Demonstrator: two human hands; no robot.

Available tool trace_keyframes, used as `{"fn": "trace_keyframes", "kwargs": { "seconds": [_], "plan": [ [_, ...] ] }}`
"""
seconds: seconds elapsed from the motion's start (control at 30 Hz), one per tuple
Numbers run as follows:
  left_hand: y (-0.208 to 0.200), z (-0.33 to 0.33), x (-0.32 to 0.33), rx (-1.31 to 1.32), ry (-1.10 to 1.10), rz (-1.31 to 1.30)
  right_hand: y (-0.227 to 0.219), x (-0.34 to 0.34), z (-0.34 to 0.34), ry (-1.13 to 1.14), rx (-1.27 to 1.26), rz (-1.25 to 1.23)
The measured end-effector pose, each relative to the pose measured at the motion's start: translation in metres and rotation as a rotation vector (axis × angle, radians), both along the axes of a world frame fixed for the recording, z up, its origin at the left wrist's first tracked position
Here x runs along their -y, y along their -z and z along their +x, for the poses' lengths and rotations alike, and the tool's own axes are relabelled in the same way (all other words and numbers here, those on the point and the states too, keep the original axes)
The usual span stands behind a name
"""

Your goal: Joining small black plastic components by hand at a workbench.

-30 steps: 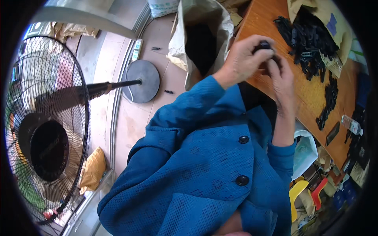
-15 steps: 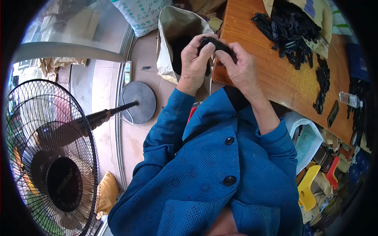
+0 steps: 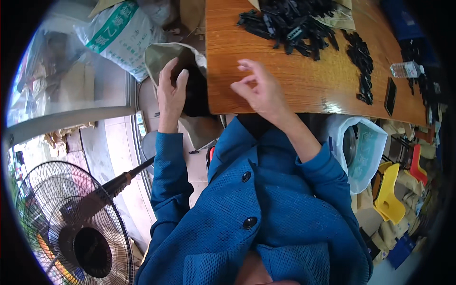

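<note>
My left hand (image 3: 172, 92) is over the mouth of a paper-lined sack (image 3: 154, 54), its thumb and fingers apart with nothing between them. The sack stands on the floor against the table's left corner, and its inside is dark. Above the near left part of the wooden table (image 3: 294, 88), my right hand (image 3: 263, 92) is loosely bent, with gaps between the fingers and no object showing in it. A heap of black plastic parts (image 3: 297, 31) lies farther back on the table. A row of similar black parts (image 3: 362, 71) runs along its right side.
A black phone-like slab (image 3: 390, 96) and a clear bottle (image 3: 407, 70) are at the table's right. A white bag (image 3: 339, 142) hangs or stands below its front edge. To my left is a black fan (image 3: 90, 232). A filled white sack (image 3: 114, 38) leans behind.
The black plastic part held between both hands is gone from them. My hands have parted, the left over the sack and the right over the table. The view has shifted rightward.
</note>
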State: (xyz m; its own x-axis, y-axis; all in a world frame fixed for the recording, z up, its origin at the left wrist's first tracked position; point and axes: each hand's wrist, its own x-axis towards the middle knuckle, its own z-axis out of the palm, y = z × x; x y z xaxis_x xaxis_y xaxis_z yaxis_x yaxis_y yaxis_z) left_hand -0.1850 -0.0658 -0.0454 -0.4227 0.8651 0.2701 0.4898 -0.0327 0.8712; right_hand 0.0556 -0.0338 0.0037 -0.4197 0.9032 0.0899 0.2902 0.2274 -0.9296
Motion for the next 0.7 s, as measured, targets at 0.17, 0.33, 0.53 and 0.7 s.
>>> {"fn": "trace_keyframes", "kwargs": {
  "seconds": [0.17,0.33,0.53,0.7],
  "plan": [
    [-0.051,0.096,-0.081,-0.463,0.381,-0.010,0.017,-0.026,0.129,0.347,0.158,0.191],
    [-0.036,0.147,-0.162,-0.866,0.477,0.011,0.030,-0.048,0.262,0.670,0.644,0.573],
    [-0.035,0.156,-0.182,-1.086,0.453,0.069,0.036,-0.070,0.343,0.586,0.925,0.500],
    [-0.028,0.161,-0.154,-0.942,0.389,0.027,0.034,-0.078,0.344,0.503,0.925,0.669]
  ]
}}
